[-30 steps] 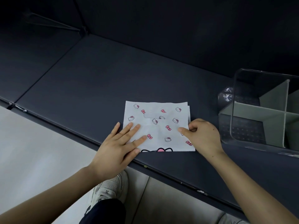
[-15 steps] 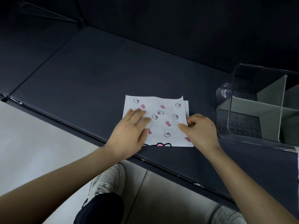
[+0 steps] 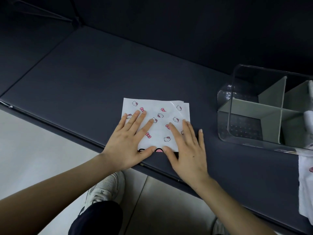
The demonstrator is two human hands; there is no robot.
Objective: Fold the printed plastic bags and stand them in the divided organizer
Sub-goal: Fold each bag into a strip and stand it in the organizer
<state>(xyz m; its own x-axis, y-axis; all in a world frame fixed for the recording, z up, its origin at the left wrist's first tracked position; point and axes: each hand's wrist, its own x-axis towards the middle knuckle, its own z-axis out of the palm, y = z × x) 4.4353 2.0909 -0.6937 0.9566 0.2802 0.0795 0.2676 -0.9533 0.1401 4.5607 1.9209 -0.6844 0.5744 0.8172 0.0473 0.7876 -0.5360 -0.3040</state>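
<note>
A white plastic bag (image 3: 159, 114) printed with cat faces and pink bows lies folded into a flat square near the front edge of the dark padded surface (image 3: 88, 78). My left hand (image 3: 132, 141) presses flat on its left half with fingers spread. My right hand (image 3: 186, 150) lies flat on its right half, the outer fingers reaching past the bag's edge onto the surface. The clear organizer (image 3: 240, 106) with grey-green dividers stands to the right, apart from both hands.
More printed white bags (image 3: 306, 187) lie at the right edge of the surface, below the organizer. A white item (image 3: 308, 119) shows inside the organizer's right compartment. The surface's front edge runs diagonally just under my wrists; pale floor and my shoes (image 3: 105, 189) lie below.
My right hand has uncurled from pinching the bag's right edge and now lies flat on it. My left hand spread its fingers and stayed pressing the left half. The view shifted slightly.
</note>
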